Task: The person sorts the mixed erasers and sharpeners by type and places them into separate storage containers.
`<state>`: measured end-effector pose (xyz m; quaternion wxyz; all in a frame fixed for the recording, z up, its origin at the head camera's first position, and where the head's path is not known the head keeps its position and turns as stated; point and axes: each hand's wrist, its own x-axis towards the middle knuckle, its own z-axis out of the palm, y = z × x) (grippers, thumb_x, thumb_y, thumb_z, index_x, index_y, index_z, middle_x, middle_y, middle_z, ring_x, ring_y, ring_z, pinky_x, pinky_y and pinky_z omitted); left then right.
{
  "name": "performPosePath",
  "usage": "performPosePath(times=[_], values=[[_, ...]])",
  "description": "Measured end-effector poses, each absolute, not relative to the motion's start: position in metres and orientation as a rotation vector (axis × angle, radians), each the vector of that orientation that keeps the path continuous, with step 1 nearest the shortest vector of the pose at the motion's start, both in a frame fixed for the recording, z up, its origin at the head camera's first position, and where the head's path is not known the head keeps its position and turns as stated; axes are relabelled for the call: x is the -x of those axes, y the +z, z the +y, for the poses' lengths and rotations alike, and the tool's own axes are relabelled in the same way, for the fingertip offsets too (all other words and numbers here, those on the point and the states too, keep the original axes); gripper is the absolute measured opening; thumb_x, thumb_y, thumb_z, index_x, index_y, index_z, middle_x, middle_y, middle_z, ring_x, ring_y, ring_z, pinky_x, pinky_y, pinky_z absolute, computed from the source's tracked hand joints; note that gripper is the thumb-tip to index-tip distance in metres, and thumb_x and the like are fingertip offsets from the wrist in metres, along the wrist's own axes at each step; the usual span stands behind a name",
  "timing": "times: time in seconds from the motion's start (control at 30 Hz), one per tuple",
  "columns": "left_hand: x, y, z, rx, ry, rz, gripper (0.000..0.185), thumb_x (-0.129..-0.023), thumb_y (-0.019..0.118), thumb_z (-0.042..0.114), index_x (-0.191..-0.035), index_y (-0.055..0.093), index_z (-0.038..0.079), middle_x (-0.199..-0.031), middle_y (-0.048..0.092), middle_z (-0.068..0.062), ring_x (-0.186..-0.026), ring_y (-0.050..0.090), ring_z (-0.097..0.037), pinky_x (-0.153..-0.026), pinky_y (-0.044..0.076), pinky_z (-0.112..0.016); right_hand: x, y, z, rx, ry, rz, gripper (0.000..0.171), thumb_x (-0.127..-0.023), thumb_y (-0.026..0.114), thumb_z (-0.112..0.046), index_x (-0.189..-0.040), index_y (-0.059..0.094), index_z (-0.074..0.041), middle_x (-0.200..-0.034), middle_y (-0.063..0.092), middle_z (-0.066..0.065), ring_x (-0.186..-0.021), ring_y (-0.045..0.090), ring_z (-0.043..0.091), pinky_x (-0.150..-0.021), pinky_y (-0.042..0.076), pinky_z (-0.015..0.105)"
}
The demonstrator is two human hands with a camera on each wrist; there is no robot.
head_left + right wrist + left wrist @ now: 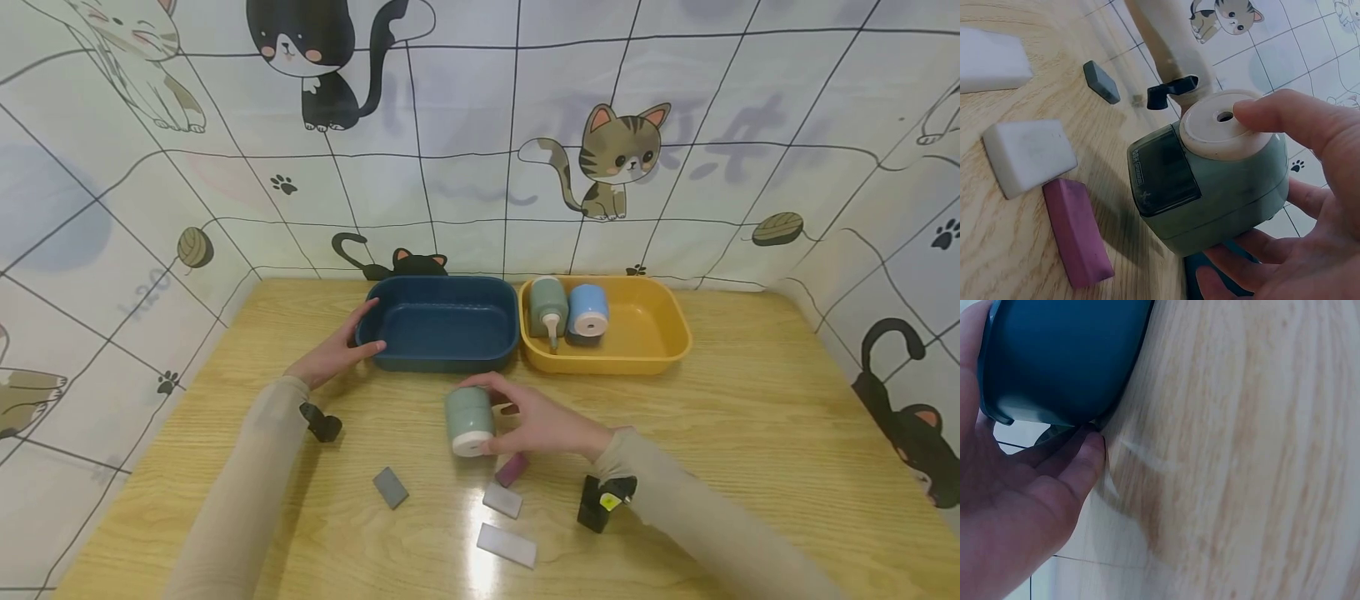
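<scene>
Sharpener (469, 421) – a green desktop one – sits gripped in the right hand (542, 425), fingers curled round its body, just in front of the blue tray (438, 322). Erasers lie nearer than it: white (507, 545), purple (512, 469), grey (391, 487). Best to lift clear of them and keep the grip firm. Left hand (333, 354) pinches the blue tray's left rim, steadying it – hold that. Beyond, right of the blue tray, a yellow tray (652, 333) holds two more sharpeners
</scene>
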<state>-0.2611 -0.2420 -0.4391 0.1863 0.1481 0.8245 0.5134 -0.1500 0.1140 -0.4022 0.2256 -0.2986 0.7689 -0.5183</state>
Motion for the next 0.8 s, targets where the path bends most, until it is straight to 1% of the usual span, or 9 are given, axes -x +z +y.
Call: performPosePath(times=[0.17, 0.27, 0.4, 0.63, 0.7, 0.8], values=[[0.260, -0.438, -0.242, -0.415, 1.451, 2.314, 0.079, -0.097, 0.060, 0.028, -0.155, 0.007, 0.038, -0.161, -0.008, 0.000, -0.144, -0.009, -0.031, -0.109, 0.010, -0.063, 0.150, -0.398, 0.119, 0.840, -1.428, 2.131, 0.075, -0.077, 0.080, -0.014, -0.142, 0.042, -0.017, -0.132, 0.050, 0.003, -0.120, 0.046, 0.031, -0.096, 0.038, 0.052], [0.260, -0.438, -0.242, -0.419, 1.452, 2.313, 0.079, -0.097, 0.060, 0.028, -0.155, 0.007, 0.038, -0.161, -0.007, 0.001, -0.144, -0.008, -0.031, -0.109, 0.010, -0.063, 0.150, -0.398, 0.121, 0.844, -1.427, 2.139, 0.075, -0.076, 0.080, -0.013, -0.142, 0.042, -0.016, -0.131, 0.050, 0.004, -0.120, 0.046, 0.030, -0.096, 0.039, 0.052], [0.261, -0.439, -0.242, -0.424, 1.450, 2.316, 0.079, -0.097, 0.060, 0.028, -0.155, 0.008, 0.038, -0.160, -0.007, 0.001, -0.144, -0.008, -0.030, -0.109, 0.010, -0.062, 0.150, -0.397, 0.127, 0.828, -1.431, 2.151, 0.075, -0.076, 0.080, -0.014, -0.141, 0.043, -0.020, -0.131, 0.049, 0.002, -0.120, 0.046, 0.029, -0.096, 0.039, 0.050], [0.261, -0.439, -0.242, -0.423, 1.441, 2.322, 0.079, -0.097, 0.060, 0.029, -0.155, 0.007, 0.037, -0.161, -0.008, -0.001, -0.144, -0.008, -0.031, -0.109, 0.010, -0.063, 0.149, -0.392, 0.138, 0.817, -1.431, 2.187, 0.074, -0.077, 0.079, -0.010, -0.140, 0.043, -0.021, -0.133, 0.047, 0.005, -0.121, 0.046, 0.029, -0.101, 0.036, 0.051], [0.261, -0.440, -0.242, -0.422, 1.442, 2.321, 0.079, -0.097, 0.060, 0.029, -0.155, 0.007, 0.037, -0.161, -0.008, -0.002, -0.144, -0.008, -0.032, -0.109, 0.010, -0.063, 0.148, -0.391, 0.141, 0.801, -1.426, 2.196, 0.074, -0.077, 0.079, -0.011, -0.141, 0.043, -0.022, -0.134, 0.047, 0.004, -0.122, 0.046, 0.028, -0.102, 0.035, 0.050], [0.261, -0.440, -0.242, -0.420, 1.440, 2.322, 0.079, -0.097, 0.060, 0.030, -0.155, 0.006, 0.038, -0.161, -0.008, -0.003, -0.144, -0.008, -0.032, -0.109, 0.009, -0.063, 0.148, -0.389, 0.146, 0.802, -1.446, 2.197, 0.074, -0.078, 0.079, -0.013, -0.141, 0.042, -0.023, -0.134, 0.047, 0.006, -0.123, 0.046, 0.030, -0.103, 0.034, 0.052]])
